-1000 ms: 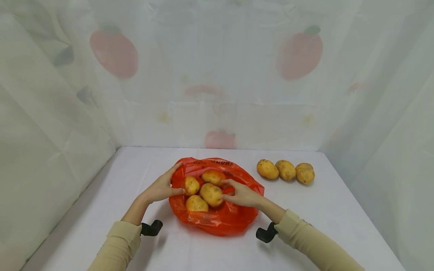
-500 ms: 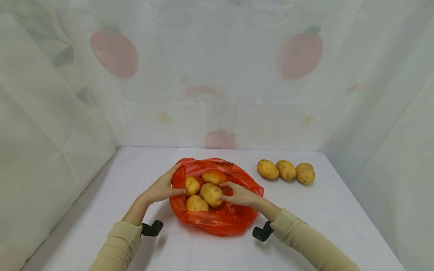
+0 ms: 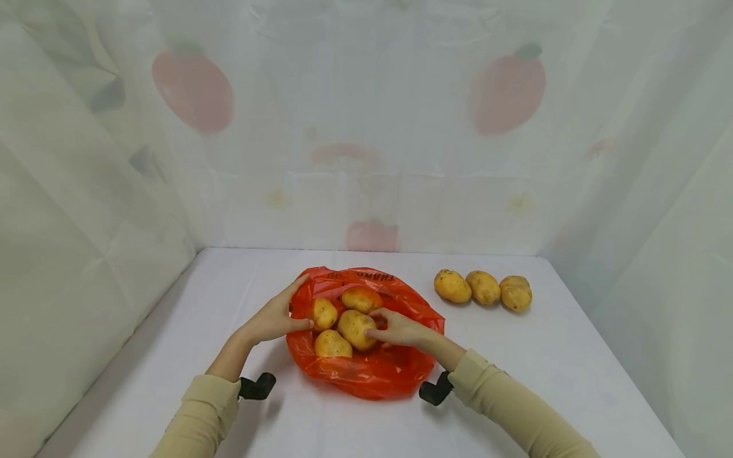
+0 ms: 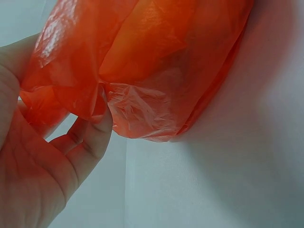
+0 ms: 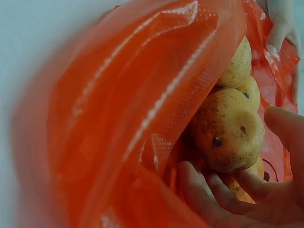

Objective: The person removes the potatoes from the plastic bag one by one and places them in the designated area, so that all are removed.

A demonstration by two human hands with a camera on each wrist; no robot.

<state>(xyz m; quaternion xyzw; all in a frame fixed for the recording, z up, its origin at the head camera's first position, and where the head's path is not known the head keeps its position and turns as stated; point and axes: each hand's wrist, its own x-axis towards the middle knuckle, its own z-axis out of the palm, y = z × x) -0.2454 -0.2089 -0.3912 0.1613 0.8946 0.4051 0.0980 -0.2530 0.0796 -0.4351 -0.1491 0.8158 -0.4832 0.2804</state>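
A red plastic bag [image 3: 366, 376] lies with its mouth spread, holding several yellow potatoes. My left hand [image 3: 273, 318] grips the bag's left rim; the left wrist view shows its fingers curled on the thin film [image 4: 142, 102]. The right hand [image 3: 403, 329] reaches inside the bag from the right, around the large middle potato [image 3: 354, 327]. Seen from the right wrist, the fingers [image 5: 228, 192] lie at the underside of that potato [image 5: 230, 130], while the thumb stands a little apart from it. The bag partly hides the potatoes in that view.
Three more potatoes [image 3: 483, 287] lie in a row on the white tabletop [image 3: 550, 375], right of the bag. Pale curtains [image 3: 366, 127] with faded fruit prints hang at the back and sides. A black wrist mount [image 3: 436, 389] juts from each cuff.
My right hand has slid slightly left, its thumb coming farther over the middle potato. The left hand has stayed at the rim, and the potatoes have not visibly moved.
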